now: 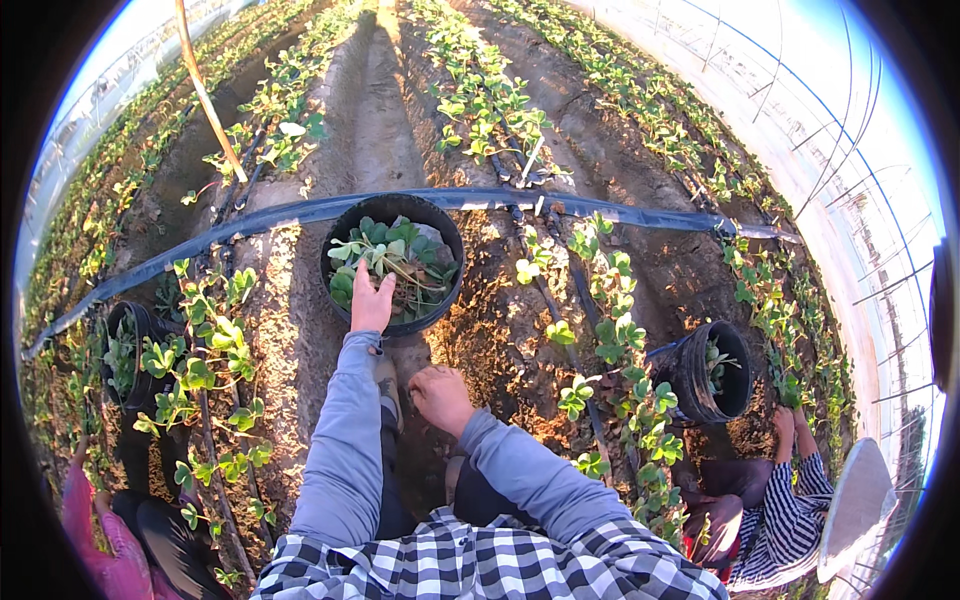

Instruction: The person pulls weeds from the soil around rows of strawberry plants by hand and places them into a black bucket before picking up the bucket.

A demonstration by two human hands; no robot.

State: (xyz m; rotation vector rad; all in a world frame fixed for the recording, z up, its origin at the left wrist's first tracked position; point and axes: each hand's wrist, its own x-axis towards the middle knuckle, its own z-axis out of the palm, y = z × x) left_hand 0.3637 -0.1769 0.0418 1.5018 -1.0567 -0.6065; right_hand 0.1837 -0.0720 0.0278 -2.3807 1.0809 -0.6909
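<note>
A round black plastic bucket (455, 296) stands in the furrow before me, partly filled with loose strawberry plants (397, 259) that show green leaves and pale stems. My left hand (371, 300) reaches over its near rim, thumb and fingers apart, with the fingertips at the top leaves. Nothing shows gripped in it. Lower and to the right, my right hand (441, 399) hangs over the furrow with its fingers curled. The inside of that hand is hidden, so I cannot tell whether it holds anything.
A dark flat hose (300, 212) crosses the rows behind the bucket. Strawberry rows with drip lines (585, 289) flank me. Black buckets with plants stand left (142, 375) and right (731, 382). Beyond are a co-worker's pink sleeve (124, 547) and another's hands (793, 427) among leaves. A wooden pole (206, 94) stands ahead.
</note>
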